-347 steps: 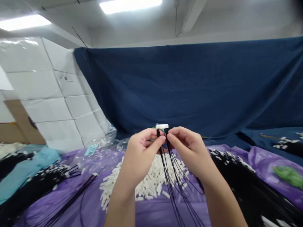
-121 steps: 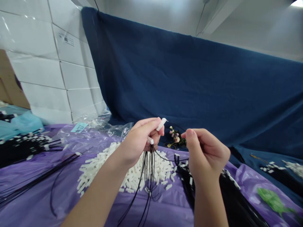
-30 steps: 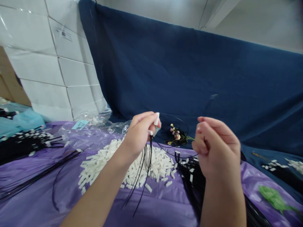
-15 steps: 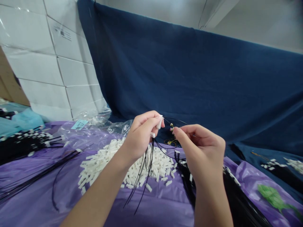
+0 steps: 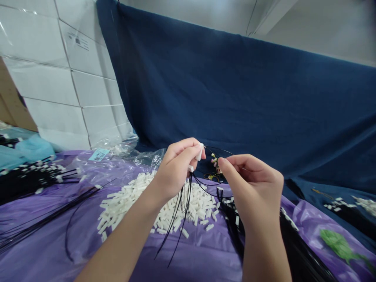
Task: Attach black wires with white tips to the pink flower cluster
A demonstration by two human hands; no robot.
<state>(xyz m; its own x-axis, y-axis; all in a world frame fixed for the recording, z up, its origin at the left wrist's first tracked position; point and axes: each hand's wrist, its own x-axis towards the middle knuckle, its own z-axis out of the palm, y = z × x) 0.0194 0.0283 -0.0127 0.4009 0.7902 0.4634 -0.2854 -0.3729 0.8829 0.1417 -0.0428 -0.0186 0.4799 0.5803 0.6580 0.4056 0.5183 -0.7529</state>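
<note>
My left hand (image 5: 176, 166) pinches a small white piece (image 5: 199, 152) at its fingertips. A second white piece (image 5: 190, 169) sticks out below the fingers, and thin black cords (image 5: 185, 199) hang down from there. To the right, my right hand (image 5: 249, 176) is closed, thumb against forefinger, near dark thin strands that run toward the left hand; what its fingertips hold is too small to make out. Below and behind the hands, a heap of white pieces (image 5: 126, 201) lies on a purple sheet (image 5: 199, 250).
Black cord bundles with white ends lie at left (image 5: 26, 178) and right (image 5: 302, 243). Clear plastic bags (image 5: 123, 156) lie behind the heap. White boxes (image 5: 53, 82) and a dark blue cloth (image 5: 235, 86) stand behind. A green bundle (image 5: 336, 243) lies at right.
My right hand has moved slightly right, away from the left hand, uncovering more of the small flower-like items behind it. The left hand and its white pieces have shifted slightly right.
</note>
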